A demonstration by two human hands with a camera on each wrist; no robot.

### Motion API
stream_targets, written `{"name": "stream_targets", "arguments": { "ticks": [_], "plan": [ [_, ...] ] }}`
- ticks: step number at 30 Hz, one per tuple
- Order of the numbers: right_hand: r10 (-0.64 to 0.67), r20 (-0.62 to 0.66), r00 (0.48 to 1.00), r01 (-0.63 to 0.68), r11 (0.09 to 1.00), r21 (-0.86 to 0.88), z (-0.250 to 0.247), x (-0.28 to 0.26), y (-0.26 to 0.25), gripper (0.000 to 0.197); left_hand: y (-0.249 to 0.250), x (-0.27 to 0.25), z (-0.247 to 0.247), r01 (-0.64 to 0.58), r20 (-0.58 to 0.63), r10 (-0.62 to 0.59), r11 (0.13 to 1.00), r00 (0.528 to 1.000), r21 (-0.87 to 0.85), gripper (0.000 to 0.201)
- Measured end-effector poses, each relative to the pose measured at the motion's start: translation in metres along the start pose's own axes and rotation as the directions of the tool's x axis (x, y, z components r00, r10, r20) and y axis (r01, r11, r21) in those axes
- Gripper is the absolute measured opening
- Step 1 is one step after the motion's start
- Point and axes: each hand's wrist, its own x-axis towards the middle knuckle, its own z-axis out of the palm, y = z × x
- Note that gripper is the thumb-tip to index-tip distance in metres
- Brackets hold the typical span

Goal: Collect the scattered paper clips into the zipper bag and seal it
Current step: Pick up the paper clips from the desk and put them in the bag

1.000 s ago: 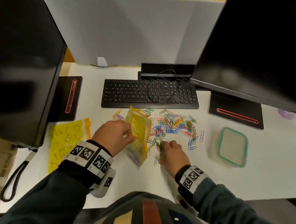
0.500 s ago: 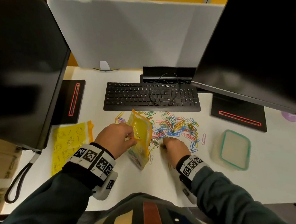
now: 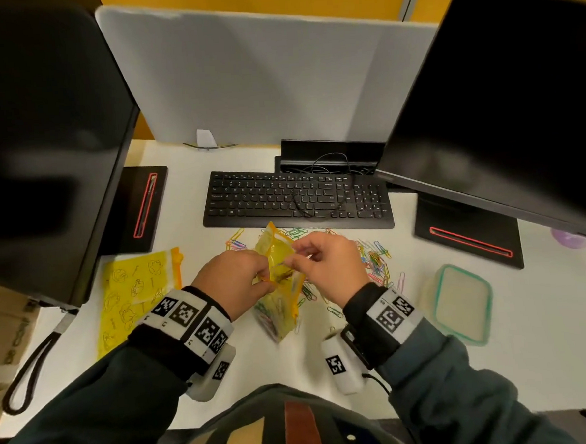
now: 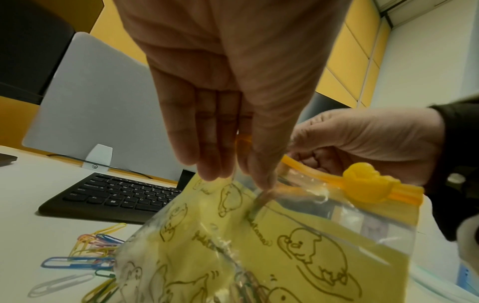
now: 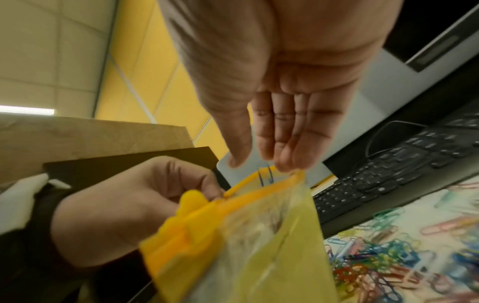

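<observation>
My left hand [image 3: 262, 279] pinches the wall of a yellow see-through zipper bag [image 3: 275, 253] just below its mouth and holds it upright above the desk. The bag's mouth gapes, with the orange duck-shaped slider [image 4: 365, 184] pushed to one end. My right hand [image 3: 292, 260] sits at the mouth, thumb and fingertips holding paper clips [image 5: 267, 177] that hang into the opening. Several clips lie in the bag's bottom [image 3: 273, 317]. A heap of coloured paper clips [image 3: 376, 261] lies on the white desk under and right of my right hand.
A black keyboard [image 3: 297, 197] lies just behind the clips. Two dark monitors [image 3: 39, 134] [image 3: 499, 89] overhang both sides. A second yellow bag [image 3: 134, 293] lies flat at the left, and a green-rimmed plastic container [image 3: 463, 300] stands at the right.
My right hand has lifted from the clip heap on the desk up to the bag's mouth. My left hand has kept hold of the bag and raised it slightly.
</observation>
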Motion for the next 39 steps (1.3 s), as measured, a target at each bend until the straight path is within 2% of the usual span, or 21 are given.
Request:
{"name": "stream_targets", "arguments": {
  "ticks": [3, 5, 7, 9, 10, 13, 17, 19, 23, 27, 31, 35, 39],
  "plan": [
    [0.092, -0.127, 0.988, -0.089, 0.996, 0.022, -0.017, -0.002, 0.027, 0.021, -0.001, 0.000, 0.001, -0.002, -0.008, 0.002, 1.000, 1.000, -0.015, 0.018],
    [0.229, -0.155, 0.961, -0.242, 0.968, -0.067, -0.033, -0.003, 0.059, 0.030, -0.001, 0.001, 0.002, -0.003, -0.013, 0.003, 1.000, 1.000, -0.024, 0.018],
    [0.395, -0.097, 0.914, -0.405, 0.868, -0.286, -0.045, -0.006, 0.093, 0.052, 0.000, 0.002, 0.003, -0.008, -0.016, 0.007, 0.999, 1.000, -0.031, 0.017],
    [0.496, -0.031, 0.868, -0.445, 0.748, -0.492, -0.049, -0.014, 0.116, 0.075, 0.001, 0.003, 0.004, -0.020, -0.020, 0.019, 0.999, 1.000, -0.032, 0.017],
    [0.511, -0.016, 0.860, -0.440, 0.725, -0.530, -0.047, -0.019, 0.121, 0.080, 0.001, 0.003, 0.004, -0.025, -0.022, 0.025, 0.999, 0.999, -0.033, 0.017],
    [0.467, 0.019, 0.884, -0.399, 0.776, -0.489, -0.037, -0.028, 0.119, 0.083, 0.000, 0.004, 0.005, -0.036, -0.025, 0.035, 0.999, 0.999, -0.036, 0.016],
    [0.414, 0.163, 0.896, -0.266, 0.792, -0.550, -0.015, -0.035, 0.104, 0.095, 0.001, 0.005, 0.007, -0.042, -0.020, 0.041, 0.999, 0.999, -0.031, 0.016],
    [0.379, 0.195, 0.905, -0.222, 0.810, -0.543, -0.004, -0.039, 0.099, 0.087, 0.002, 0.005, 0.007, -0.040, -0.015, 0.039, 0.999, 0.999, -0.029, 0.016],
    [0.225, 0.194, 0.955, -0.085, 0.834, -0.545, 0.015, -0.045, 0.093, 0.054, 0.001, 0.003, 0.006, -0.024, -0.013, 0.023, 0.999, 1.000, -0.032, 0.017],
    [0.212, 0.304, 0.929, 0.007, 0.809, -0.587, 0.026, -0.048, 0.093, 0.065, -0.003, -0.001, 0.005, -0.006, -0.026, 0.004, 0.998, 1.000, -0.055, 0.017],
    [0.131, 0.306, 0.943, 0.082, 0.799, -0.595, 0.031, -0.045, 0.094, 0.044, -0.006, -0.004, 0.004, 0.004, -0.036, -0.006, 0.998, 0.999, -0.069, 0.017],
    [0.084, 0.326, 0.942, 0.128, 0.807, -0.576, 0.035, -0.040, 0.091, 0.035, -0.009, -0.007, 0.004, 0.012, -0.041, -0.015, 0.997, 0.999, -0.074, 0.016],
    [0.086, 0.310, 0.947, 0.113, 0.815, -0.569, 0.038, -0.029, 0.085, 0.030, -0.011, -0.007, 0.004, 0.023, -0.031, -0.025, 0.997, 0.999, -0.071, 0.016]
  ]
}}
